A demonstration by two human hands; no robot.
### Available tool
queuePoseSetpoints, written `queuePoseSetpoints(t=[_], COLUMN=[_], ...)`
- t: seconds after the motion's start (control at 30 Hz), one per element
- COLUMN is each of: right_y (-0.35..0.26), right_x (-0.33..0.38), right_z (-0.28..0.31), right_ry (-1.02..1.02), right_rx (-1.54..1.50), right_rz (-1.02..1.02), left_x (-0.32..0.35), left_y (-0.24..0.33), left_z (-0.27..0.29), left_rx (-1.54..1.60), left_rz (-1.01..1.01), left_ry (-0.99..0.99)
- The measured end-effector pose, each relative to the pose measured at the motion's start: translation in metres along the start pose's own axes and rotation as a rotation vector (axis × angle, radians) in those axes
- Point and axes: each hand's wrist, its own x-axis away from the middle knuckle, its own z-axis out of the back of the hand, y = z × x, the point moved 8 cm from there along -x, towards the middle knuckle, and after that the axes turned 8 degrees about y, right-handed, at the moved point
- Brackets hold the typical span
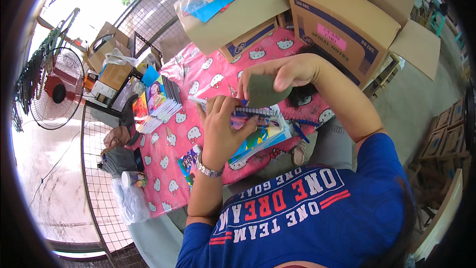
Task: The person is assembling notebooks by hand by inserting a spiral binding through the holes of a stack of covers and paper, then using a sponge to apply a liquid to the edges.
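Observation:
My left hand (217,116), with a metal watch on its wrist, is closed on the bound edge of a spiral notebook (263,113). Its thumb lies across the cover. From that edge a thin dark spiral coil (297,116) runs out to the right. Above the binding, my right hand (293,69) pinches a flat, dark olive piece with a rounded edge (265,91); its exact kind is unclear. Underneath lie more colourful notebooks (270,141). A dark, bristly heap (303,94), blurred, sits behind my right hand.
A pink patterned cloth (196,131) covers the table. Stacked spiral notebooks (166,101) stand at left, a small booklet (188,166) nearer me. Large cardboard boxes (342,30) rise at the far side. A cup (130,178) and plastic bag (130,202) sit by the left edge; beyond is a fan (58,92).

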Motion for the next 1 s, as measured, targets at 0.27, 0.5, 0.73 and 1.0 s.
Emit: queuePoseSetpoints(t=[0.27,0.5,0.73,1.0], right_y=[0.023,0.033,0.025,0.023], right_x=[-0.007,-0.019,-0.045,-0.044], right_z=[0.012,0.027,0.023,0.02], right_ry=[0.027,0.035,-0.024,0.041], right_rx=[0.391,0.653,0.495,0.347], right_rz=[-0.221,-0.252,-0.197,-0.113], left_x=[0.001,-0.002,-0.01,-0.004], left_y=[0.004,0.0,-0.032,-0.024], left_z=[0.0,0.002,0.018,0.015], left_rx=[0.004,-0.031,0.013,0.01], left_rz=[-0.04,0.027,-0.023,-0.017], left_ry=[0.068,0.056,0.091,0.119])
